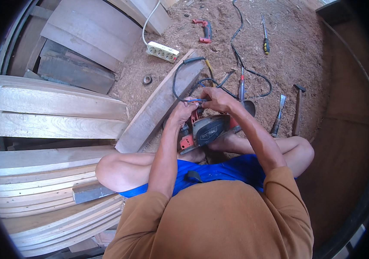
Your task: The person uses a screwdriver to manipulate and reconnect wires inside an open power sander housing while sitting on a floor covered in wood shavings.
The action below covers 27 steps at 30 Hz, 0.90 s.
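A red and black electric planer point(210, 130) rests between my crossed legs, its handle opened so that thin wires show. My left hand point(183, 112) is closed at the handle, its fingertips pinching the blue and red wires point(198, 100). From the right, my right hand point(217, 99) pinches the same wires, fingertips almost meeting the left ones. The exact grip point is partly hidden by my fingers. A black power cord point(176, 82) loops beyond my hands. The loose red and black handle cover point(205, 31) lies apart on the sawdust.
A wooden beam point(160, 103) lies slantwise left of the planer. A white power strip point(163, 51) and a tape roll point(147, 79) are beyond. Screwdrivers point(242, 86) point(266, 43), a chisel point(278, 116) and a hammer point(297, 108) lie rightward. Planks point(59, 103) are stacked left.
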Available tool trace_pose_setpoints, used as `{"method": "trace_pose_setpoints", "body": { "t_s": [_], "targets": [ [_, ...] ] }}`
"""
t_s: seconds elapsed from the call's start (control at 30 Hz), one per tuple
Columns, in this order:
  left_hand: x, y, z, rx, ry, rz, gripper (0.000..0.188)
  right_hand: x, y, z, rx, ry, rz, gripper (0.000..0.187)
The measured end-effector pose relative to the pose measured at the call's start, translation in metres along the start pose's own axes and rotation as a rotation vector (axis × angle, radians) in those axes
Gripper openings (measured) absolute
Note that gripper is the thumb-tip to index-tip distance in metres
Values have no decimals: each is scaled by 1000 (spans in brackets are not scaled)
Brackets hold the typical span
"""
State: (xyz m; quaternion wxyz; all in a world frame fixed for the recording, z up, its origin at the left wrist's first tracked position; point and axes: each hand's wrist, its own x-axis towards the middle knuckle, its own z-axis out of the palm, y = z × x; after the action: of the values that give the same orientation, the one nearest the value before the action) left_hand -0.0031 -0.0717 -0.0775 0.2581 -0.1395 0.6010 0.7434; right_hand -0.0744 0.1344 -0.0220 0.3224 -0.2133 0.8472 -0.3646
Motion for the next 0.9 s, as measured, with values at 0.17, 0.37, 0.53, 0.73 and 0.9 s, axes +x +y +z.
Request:
{"method": "trace_pose_setpoints", "body": {
  "t_s": [0.17, 0.37, 0.53, 0.73, 0.9],
  "targets": [
    [6, -6, -4, 49, 64, -18, 15, -51, -45, -59, 337, 282, -147, 36],
    [-3, -2, -7, -40, 62, -49, 16, -185, -148, -106, 885, 174, -926, 20],
    [2, 4, 3, -96, 23, -93, 16, -162, -165, -59, 47, 99, -637, 22],
    [-10, 2, -6, -29, 50, -34, 17, -170, -153, -68, 53, 294, -595, 25],
    [-3, 9, 4, -39, 13, -56, 17, -128, -45, -56, -180, 587, -214, 26]
  ]
}}
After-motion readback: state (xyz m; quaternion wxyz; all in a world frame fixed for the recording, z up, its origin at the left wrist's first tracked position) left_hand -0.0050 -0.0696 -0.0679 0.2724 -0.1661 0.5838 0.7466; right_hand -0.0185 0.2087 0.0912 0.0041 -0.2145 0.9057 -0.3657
